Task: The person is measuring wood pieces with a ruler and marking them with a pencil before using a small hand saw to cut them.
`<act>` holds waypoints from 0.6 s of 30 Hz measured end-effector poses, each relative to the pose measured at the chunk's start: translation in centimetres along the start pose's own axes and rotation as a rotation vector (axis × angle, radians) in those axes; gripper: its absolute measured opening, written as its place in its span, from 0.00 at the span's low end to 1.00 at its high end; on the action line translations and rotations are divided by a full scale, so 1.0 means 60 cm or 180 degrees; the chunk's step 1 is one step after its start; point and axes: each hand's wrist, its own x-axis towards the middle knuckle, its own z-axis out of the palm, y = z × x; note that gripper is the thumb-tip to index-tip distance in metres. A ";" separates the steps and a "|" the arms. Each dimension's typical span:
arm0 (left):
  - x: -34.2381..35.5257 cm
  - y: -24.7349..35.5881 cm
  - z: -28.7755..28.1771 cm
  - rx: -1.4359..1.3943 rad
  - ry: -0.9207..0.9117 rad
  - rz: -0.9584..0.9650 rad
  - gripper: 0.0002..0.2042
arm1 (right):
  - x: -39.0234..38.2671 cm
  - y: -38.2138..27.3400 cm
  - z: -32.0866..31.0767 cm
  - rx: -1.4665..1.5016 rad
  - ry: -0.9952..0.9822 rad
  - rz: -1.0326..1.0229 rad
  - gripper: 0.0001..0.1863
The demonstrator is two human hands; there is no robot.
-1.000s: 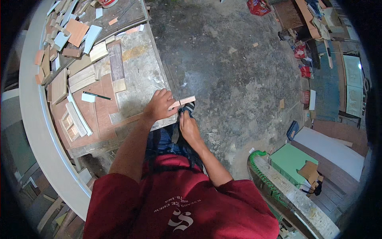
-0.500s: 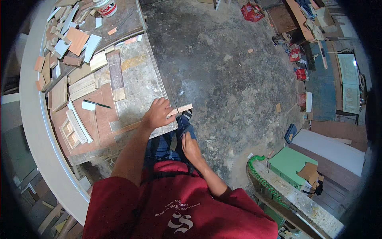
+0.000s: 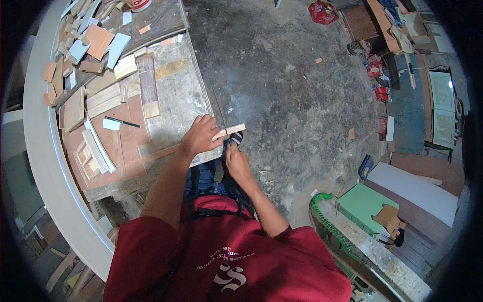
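Observation:
My left hand is closed over a narrow wooden strip, pressing it down at the workbench corner. One end of the strip juts past the bench edge over the floor. In my right hand is a handsaw, its thin dark blade pointing away from me and crossing the strip just right of my left fingers. The saw's handle is mostly hidden in my fist. Left of my hands, a black pencil and a small white piece lie on a brown board.
Wood offcuts are heaped at the bench's far left, near a white tub. A small wooden frame piece lies at the near left. On the right stand a green cabinet and a beam with a coiled green hose.
My right hand has pushed the saw forward, away from my body, and now sits closer to the strip. My left hand still holds the strip. The view has shifted slightly.

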 end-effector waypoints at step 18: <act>0.003 0.000 -0.002 -0.0019 0.0108 0.0013 0.11 | 0.009 0.003 -0.002 0.0029 -0.0063 0.0143 0.14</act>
